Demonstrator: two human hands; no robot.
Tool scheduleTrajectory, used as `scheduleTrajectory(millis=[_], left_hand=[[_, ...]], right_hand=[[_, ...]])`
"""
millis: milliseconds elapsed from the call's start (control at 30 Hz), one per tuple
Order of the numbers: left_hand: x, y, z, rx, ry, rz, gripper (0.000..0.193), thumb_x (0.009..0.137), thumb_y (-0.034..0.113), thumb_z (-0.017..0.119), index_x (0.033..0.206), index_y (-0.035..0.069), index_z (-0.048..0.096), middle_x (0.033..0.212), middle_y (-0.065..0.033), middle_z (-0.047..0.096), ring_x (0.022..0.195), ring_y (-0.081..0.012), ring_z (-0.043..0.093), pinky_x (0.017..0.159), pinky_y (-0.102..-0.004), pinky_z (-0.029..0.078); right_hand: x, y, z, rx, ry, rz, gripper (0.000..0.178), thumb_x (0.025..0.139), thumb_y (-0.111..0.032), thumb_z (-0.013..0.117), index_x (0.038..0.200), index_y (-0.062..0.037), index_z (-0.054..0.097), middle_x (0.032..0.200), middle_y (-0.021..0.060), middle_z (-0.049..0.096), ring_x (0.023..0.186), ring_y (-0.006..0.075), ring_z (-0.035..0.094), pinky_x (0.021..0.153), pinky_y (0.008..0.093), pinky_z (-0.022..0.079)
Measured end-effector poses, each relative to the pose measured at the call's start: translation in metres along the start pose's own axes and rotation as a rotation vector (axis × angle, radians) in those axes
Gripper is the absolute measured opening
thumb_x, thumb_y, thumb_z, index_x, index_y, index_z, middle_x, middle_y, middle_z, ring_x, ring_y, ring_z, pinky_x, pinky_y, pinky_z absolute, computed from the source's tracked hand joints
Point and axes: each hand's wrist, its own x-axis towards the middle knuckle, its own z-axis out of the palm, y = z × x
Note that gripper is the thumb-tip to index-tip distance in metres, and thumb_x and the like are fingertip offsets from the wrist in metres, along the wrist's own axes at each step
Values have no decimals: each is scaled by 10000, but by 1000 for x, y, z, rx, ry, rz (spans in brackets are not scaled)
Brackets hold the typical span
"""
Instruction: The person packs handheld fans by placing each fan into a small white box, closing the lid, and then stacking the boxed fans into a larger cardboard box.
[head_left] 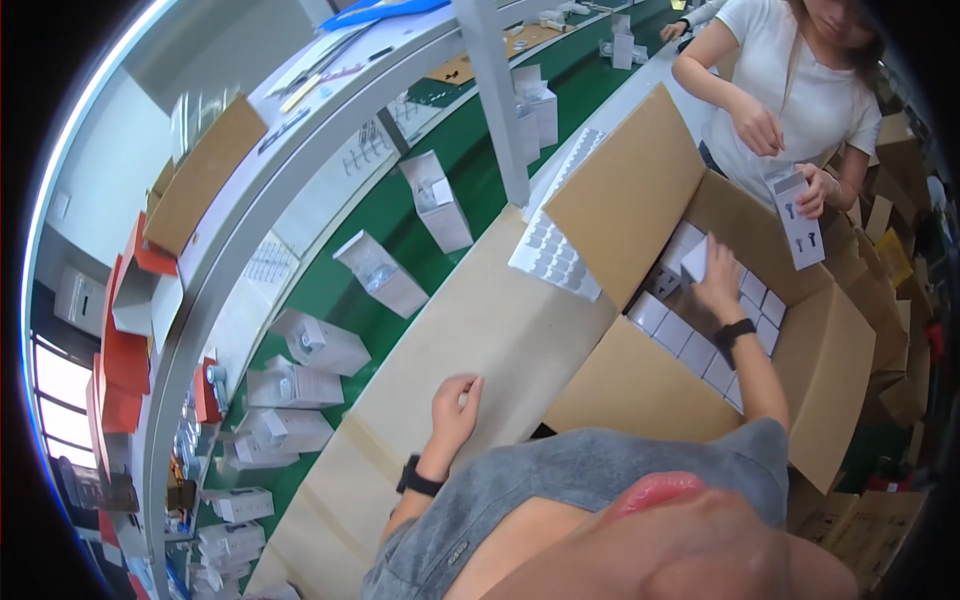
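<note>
Inside a large open cardboard carton [660, 385], my right hand [715, 285] grips a small white box [694, 262] by its upper part. Rows of similar white boxes [698, 352] fill the carton beneath and around that hand. My left hand [456, 412] hangs over the beige tabletop [510, 320], left of the carton. Its fingers curl in toward the thumb, and nothing shows in them. Dark bands circle both my wrists.
Open white boxes with clear-wrapped parts, such as one box [437, 203], line the green conveyor belt [395, 350]. A grey post [492, 100] rises beside the table. A white sheet with cutouts [552, 258] lies against the carton. Across it, a co-worker [790, 90] holds a printed box [797, 220].
</note>
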Motion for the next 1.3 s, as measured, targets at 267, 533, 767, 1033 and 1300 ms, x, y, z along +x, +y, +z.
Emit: scheduleTrajectory(millis=[267,533,767,1033,1300], left_hand=[[83,125,-40,-220,-539,647,770,668,284,724,1288,24,349,1280,-126,403,1173,-283,395,942,-359,343],[61,129,-58,-685,-1053,392,912,574,360,773,1280,9,316,1198,-182,457,1098,-301,460,914,-358,374],[21,102,-72,-189,-474,543,851,565,374,767,1213,-14,376,1095,-191,497,1023,-321,498,877,-364,396],[-46,69,-62,-156,-797,127,893,562,385,762,1257,5,350,1198,-174,446,1137,-275,426,955,-359,327],[-45,45,-37,-358,-896,-6,821,603,297,751,1259,10,351,1204,-167,445,1137,-270,427,956,-350,329]], right_hand=[[-19,-114,-277,421,-155,-727,731,545,-49,670,1215,15,384,1178,191,444,1084,360,433,910,389,357],[-51,-210,-269,646,-324,-1284,687,629,-67,657,1250,16,373,1252,192,398,1149,329,407,937,418,342],[-81,-212,-212,992,-664,-615,755,693,-245,703,1275,54,327,1285,182,376,1157,246,412,935,356,357],[-140,-225,-180,808,-625,-675,740,576,-411,767,1065,74,494,972,207,540,883,303,546,759,345,453],[-135,-210,-157,771,-869,-606,723,558,-444,774,995,69,515,849,171,561,800,278,574,682,331,475]])
